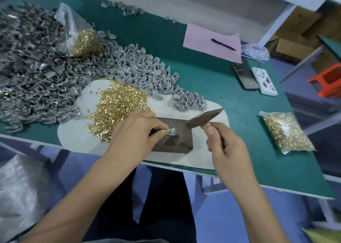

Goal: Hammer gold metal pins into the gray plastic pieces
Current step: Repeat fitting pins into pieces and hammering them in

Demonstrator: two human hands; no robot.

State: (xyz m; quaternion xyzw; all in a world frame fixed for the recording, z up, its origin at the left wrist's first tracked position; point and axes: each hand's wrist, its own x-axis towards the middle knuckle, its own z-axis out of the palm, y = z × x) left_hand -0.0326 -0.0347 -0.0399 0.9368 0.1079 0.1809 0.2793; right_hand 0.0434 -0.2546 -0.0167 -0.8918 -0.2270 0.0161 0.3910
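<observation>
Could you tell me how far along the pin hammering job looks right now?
Done: the darker pile at far left shows gold glints, perhaps pinned. In hand: left hand holds a gray piece on the block; right hand holds the hammer. Left: gray pieces, loose pins.

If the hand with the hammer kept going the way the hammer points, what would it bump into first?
Probably the gray plastic piece that the left hand pinches on the dark block. The right hand aims the hammer there, though depth is unclear.
</observation>
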